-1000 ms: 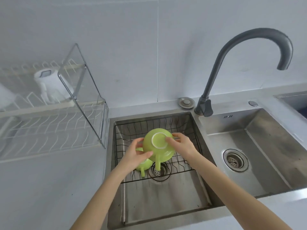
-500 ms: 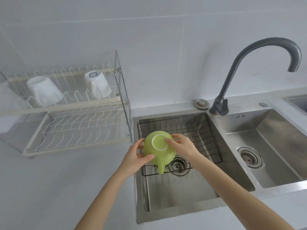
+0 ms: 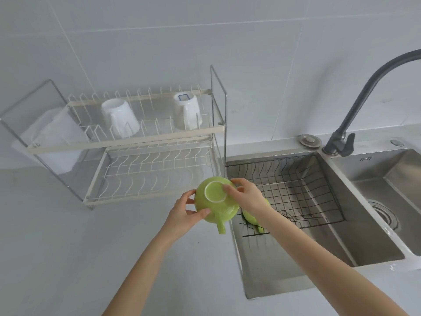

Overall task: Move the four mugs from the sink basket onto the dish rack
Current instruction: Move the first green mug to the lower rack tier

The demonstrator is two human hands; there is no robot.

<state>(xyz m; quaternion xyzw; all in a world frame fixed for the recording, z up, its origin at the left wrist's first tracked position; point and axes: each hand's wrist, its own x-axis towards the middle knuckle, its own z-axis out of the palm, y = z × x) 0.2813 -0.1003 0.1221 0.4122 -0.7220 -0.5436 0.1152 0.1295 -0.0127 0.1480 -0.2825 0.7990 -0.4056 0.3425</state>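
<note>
I hold a green mug [image 3: 215, 202] upside down between both hands, its handle pointing toward me, just left of the sink's edge and in front of the dish rack [image 3: 150, 176]. My left hand [image 3: 185, 213] grips its left side. My right hand [image 3: 247, 197] grips its right side and base. A second green mug [image 3: 249, 216] lies in the black wire sink basket [image 3: 296, 190], mostly hidden behind my right wrist. Two white mugs [image 3: 119, 120] [image 3: 186, 114] stand upside down on the rack's upper shelf.
The rack's lower shelf [image 3: 159, 169] holds nothing. A metal frame post [image 3: 218, 115] rises at the rack's right end beside the sink. A dark faucet [image 3: 355, 106] arches at the right over a second basin [image 3: 387, 201]. A white cloth [image 3: 54, 137] hangs at the rack's left end.
Both hands have carried the green mug up and left, out of the sink basket to over the counter by the rack. My view has swung left, showing the whole rack.
</note>
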